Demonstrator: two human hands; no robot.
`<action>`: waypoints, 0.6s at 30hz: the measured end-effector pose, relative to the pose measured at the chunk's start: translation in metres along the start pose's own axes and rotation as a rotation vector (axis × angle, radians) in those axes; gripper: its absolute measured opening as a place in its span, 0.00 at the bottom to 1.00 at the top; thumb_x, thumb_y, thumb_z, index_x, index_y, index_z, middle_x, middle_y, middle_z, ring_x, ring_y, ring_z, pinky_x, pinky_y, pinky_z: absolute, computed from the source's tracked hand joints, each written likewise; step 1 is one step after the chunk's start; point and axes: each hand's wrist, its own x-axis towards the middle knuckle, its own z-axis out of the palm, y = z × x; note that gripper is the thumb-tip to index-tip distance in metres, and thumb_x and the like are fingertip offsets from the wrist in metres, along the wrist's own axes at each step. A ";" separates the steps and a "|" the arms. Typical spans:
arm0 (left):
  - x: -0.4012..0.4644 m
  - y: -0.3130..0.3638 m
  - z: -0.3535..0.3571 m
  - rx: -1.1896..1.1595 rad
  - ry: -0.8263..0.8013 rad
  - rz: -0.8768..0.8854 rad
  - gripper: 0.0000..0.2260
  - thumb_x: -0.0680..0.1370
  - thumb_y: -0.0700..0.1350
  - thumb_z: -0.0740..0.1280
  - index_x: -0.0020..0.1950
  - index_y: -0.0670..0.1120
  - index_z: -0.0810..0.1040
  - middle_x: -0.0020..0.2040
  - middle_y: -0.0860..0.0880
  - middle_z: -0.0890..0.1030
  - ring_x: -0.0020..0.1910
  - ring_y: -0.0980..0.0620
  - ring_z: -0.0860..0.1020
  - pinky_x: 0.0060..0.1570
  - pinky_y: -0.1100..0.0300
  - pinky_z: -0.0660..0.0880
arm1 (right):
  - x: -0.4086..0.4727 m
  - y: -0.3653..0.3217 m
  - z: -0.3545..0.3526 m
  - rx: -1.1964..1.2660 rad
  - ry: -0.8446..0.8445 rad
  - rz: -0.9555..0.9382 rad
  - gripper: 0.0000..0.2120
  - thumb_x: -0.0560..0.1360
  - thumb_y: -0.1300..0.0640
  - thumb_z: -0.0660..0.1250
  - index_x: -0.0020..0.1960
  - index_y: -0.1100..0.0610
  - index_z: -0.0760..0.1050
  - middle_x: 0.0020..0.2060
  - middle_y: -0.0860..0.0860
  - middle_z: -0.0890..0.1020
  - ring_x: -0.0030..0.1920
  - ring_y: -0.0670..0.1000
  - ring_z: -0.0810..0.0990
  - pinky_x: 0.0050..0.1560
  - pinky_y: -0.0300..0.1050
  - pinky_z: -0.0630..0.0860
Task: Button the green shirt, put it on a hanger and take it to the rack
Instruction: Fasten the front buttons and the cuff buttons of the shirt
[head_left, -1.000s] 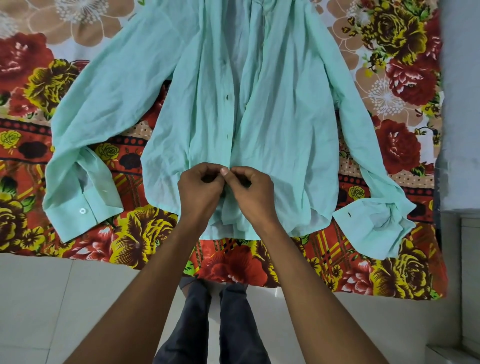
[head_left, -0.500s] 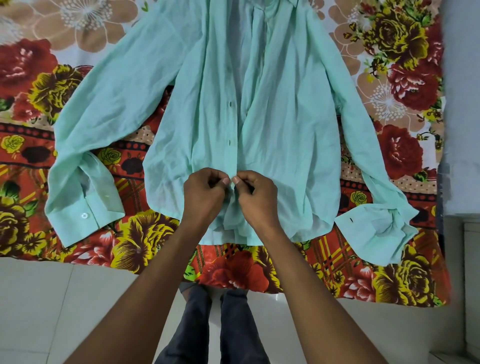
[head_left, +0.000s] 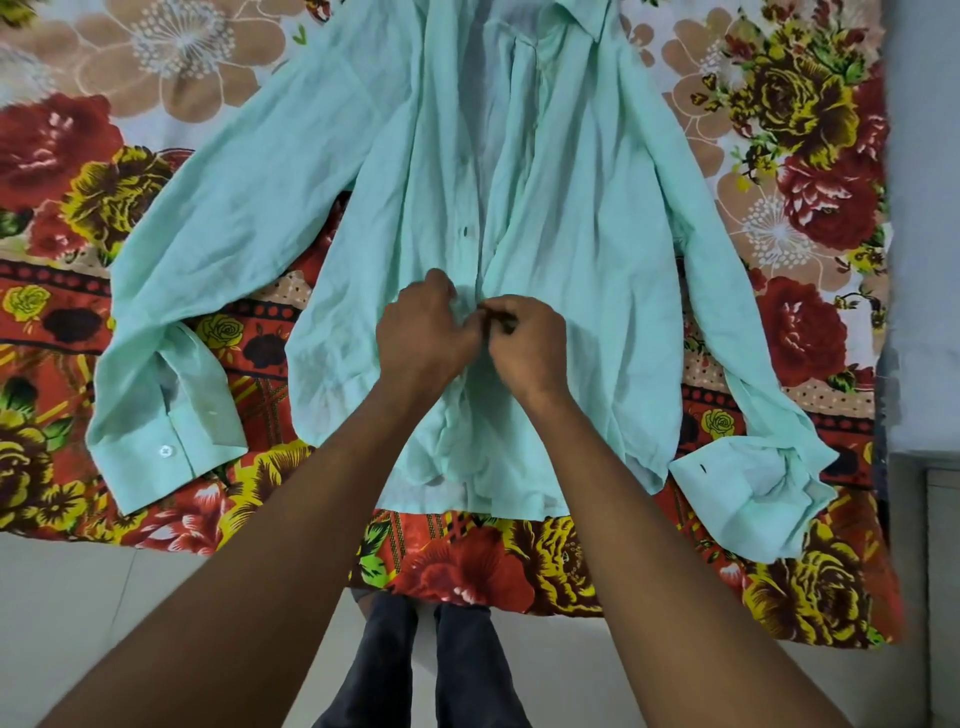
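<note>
Two bare forearms reach forward. The left hand and right hand meet, fingers pinched narrow on the front edges of the green shirt, spread flat on a floral sheet. This looks like buttoning. Beyond the pinch, an open buttonhole likely comes next.

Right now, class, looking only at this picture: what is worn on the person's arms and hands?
Nothing shows on either one. The left hand and the right hand are bare: no gloves, rings or wristbands can be seen. Both forearms are uncovered right down to the frame edge, so no sleeve is visible. Below them, only dark trouser legs show.
</note>
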 end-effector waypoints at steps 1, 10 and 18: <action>0.001 0.002 0.000 0.054 0.010 0.012 0.17 0.75 0.57 0.70 0.54 0.45 0.78 0.46 0.48 0.83 0.44 0.44 0.81 0.46 0.48 0.80 | 0.001 -0.001 0.000 -0.010 -0.006 0.007 0.11 0.77 0.64 0.67 0.54 0.55 0.87 0.50 0.49 0.88 0.52 0.49 0.86 0.59 0.40 0.79; -0.001 -0.016 -0.006 -0.406 -0.009 -0.192 0.11 0.77 0.41 0.67 0.37 0.39 0.80 0.30 0.44 0.77 0.30 0.50 0.73 0.35 0.54 0.72 | 0.008 -0.007 0.016 -0.258 0.023 -0.033 0.06 0.77 0.48 0.72 0.47 0.50 0.83 0.44 0.47 0.83 0.46 0.49 0.82 0.44 0.46 0.79; 0.003 -0.011 -0.006 -0.535 -0.082 -0.316 0.10 0.79 0.42 0.68 0.46 0.35 0.82 0.35 0.43 0.77 0.36 0.49 0.74 0.41 0.55 0.72 | 0.000 -0.009 0.009 -0.240 0.037 0.025 0.05 0.77 0.56 0.71 0.44 0.54 0.84 0.39 0.49 0.86 0.42 0.51 0.84 0.45 0.49 0.82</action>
